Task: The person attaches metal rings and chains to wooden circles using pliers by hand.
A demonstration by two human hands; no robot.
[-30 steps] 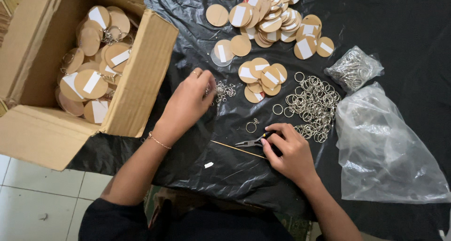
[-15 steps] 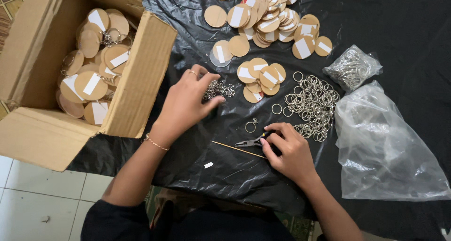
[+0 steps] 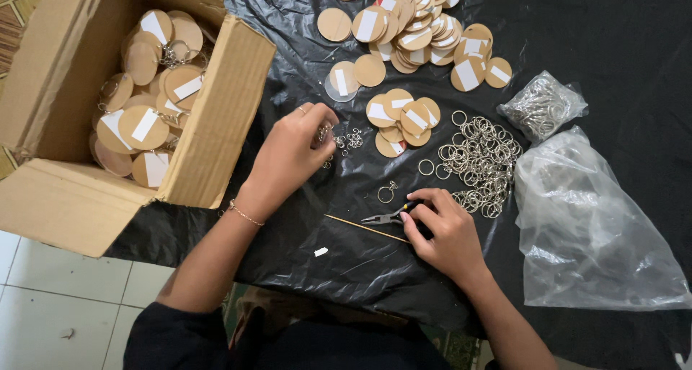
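Observation:
My left hand (image 3: 292, 154) rests on the black plastic sheet (image 3: 317, 219), its fingers pinched on a small chain from a little heap of small metal chains (image 3: 347, 141). My right hand (image 3: 443, 229) grips small black-handled pliers (image 3: 386, 216), their tip pointing left toward a lone key ring (image 3: 386, 193). A thin wooden stick (image 3: 364, 228) lies beside the pliers. A pile of loose key rings (image 3: 479, 157) sits just above my right hand. Round wooden discs with white labels (image 3: 400, 118) lie in a small group between my hands.
An open cardboard box (image 3: 209, 125) at the left holds several finished disc keychains (image 3: 148, 100). More labelled discs (image 3: 425, 24) are heaped at the top. A small bag of rings (image 3: 540, 107) and a large crumpled clear bag (image 3: 591, 226) lie at the right. White floor tiles (image 3: 43, 298) show bottom left.
My left hand has shifted right and up to the small chains and closed its fingers on one. My right hand has stayed on the pliers.

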